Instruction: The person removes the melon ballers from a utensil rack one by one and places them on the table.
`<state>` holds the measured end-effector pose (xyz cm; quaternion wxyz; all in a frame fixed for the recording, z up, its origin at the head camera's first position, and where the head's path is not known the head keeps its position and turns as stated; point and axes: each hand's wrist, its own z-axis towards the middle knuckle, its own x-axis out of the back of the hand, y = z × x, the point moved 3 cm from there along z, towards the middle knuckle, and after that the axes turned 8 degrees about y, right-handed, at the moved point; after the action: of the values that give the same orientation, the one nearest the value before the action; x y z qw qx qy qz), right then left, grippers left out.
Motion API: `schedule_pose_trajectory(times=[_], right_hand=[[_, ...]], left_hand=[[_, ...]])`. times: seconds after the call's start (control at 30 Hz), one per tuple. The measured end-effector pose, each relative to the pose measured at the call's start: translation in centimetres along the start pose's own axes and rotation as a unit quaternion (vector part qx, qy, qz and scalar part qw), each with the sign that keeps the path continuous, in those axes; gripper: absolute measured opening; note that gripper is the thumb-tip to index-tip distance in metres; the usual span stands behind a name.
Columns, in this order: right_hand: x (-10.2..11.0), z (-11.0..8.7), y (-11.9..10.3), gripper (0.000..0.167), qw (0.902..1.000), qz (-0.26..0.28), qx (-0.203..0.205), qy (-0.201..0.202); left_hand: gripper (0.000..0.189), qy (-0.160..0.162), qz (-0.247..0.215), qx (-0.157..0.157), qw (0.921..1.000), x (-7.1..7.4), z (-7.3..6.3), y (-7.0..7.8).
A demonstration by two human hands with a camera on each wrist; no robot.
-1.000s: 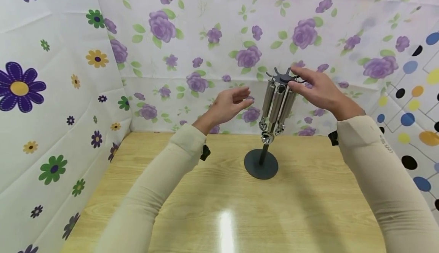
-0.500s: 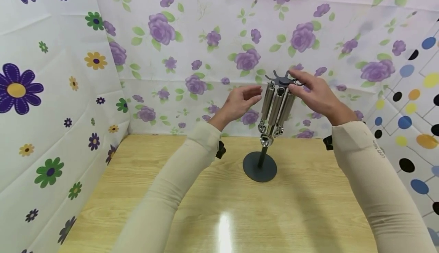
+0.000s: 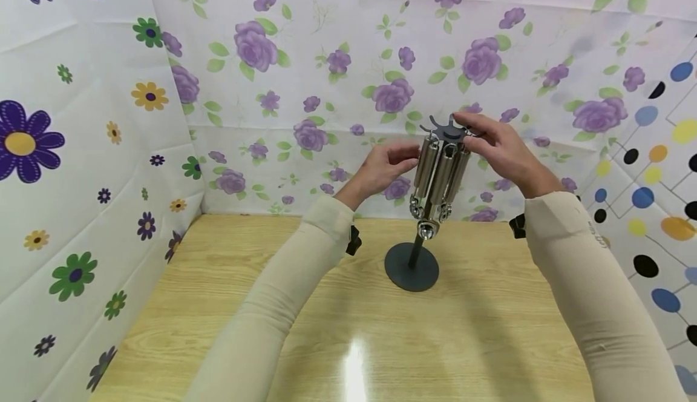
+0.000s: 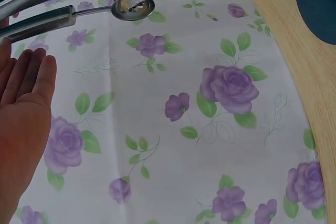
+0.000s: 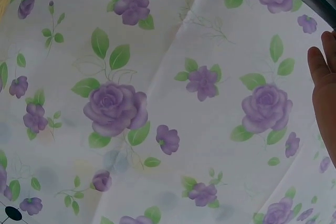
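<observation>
A dark utensil rack (image 3: 412,267) with a round base and a ring of hooks on top stands on the table. Several metal utensils (image 3: 435,169) hang from it by their long handles, with small shiny bowls (image 4: 133,4) at the lower ends. My left hand (image 3: 379,169) reaches the handles from the left; its fingertips seem to touch one, with the other fingers (image 4: 37,72) extended. From the right, my right hand (image 3: 506,151) holds the rack's hooked top between thumb and index finger. Only part of this hand shows at the edge of the right wrist view.
The wood-grain table (image 3: 305,305) runs up to a floral backdrop (image 3: 316,75). Another cloth with daisies (image 3: 81,166) hangs at the left, and a dotted sheet (image 3: 648,196) at the right. Light glares off the tabletop near the front.
My left hand has moved right, up to the hanging utensils. The utensils and the rack's top have shifted slightly. My right hand has stayed at the top of the rack.
</observation>
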<state>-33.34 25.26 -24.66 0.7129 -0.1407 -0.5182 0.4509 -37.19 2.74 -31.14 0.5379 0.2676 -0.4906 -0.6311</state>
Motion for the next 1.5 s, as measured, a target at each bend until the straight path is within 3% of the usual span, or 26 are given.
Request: schedule_pose_trajectory(times=[0.33,0.57,0.77,1.07,1.3,1.5], right_hand=[[-0.2,0.2,0.1,0.050,0.9996,0.021,0.020,0.005],[-0.1,0.3,0.2,0.051,0.9995,0.015,0.028,-0.006],[0.6,-0.2,0.2,0.053,0.9990,0.026,0.026,-0.026],[1.2,-0.4,0.8,0.053,0.9998,0.014,0.009,-0.011],[1.7,-0.6,1.0,0.055,0.9998,0.004,-0.007,-0.019],[1.5,-0.6,1.0,0.054,0.9996,-0.020,-0.012,-0.014]], left_hand=[[0.036,-0.029,-0.029,-0.002,0.9992,-1.0,0.2,-0.2],[0.030,-0.031,0.015,-0.005,0.9994,-0.9,0.3,-0.1],[0.029,-0.036,-0.010,0.009,0.9992,0.3,-0.1,0.3],[0.027,-0.032,0.000,0.014,0.9994,2.6,-0.9,0.8],[0.026,-0.031,0.009,0.010,0.9994,4.3,-2.5,0.2],[0.024,-0.017,0.019,0.026,0.9993,6.2,-4.3,-1.5]])
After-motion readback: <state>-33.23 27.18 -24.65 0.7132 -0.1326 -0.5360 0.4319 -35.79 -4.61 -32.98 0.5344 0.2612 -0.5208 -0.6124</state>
